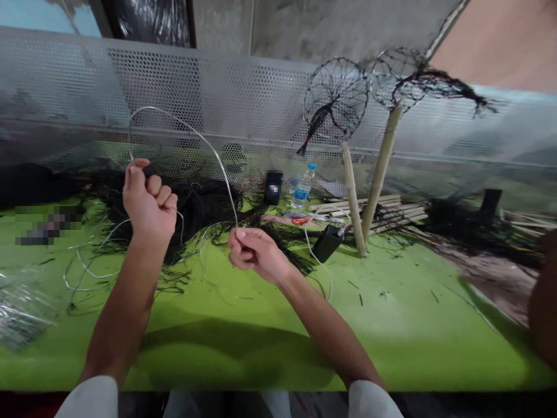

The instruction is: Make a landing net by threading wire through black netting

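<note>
A thin silvery wire (198, 132) arches up between my two raised hands. My left hand (148, 200) is closed, pinching the wire between thumb and forefinger at the arch's left side. Lower and to the right, my right hand (256, 252) grips the wire's other side between thumb and fingers. More loops of the wire trail below and left of my hands over the green tabletop (278, 342). Behind them lies a heap of black netting (198, 209).
Two wooden sticks carrying round black nets (337, 98) lean at the back right. Nearby are a water bottle (301, 188), a black box (327, 242) with a white cord, and stacked sticks (391, 212). Clear plastic (21, 310) lies left. A perforated metal panel (243, 104) stands behind.
</note>
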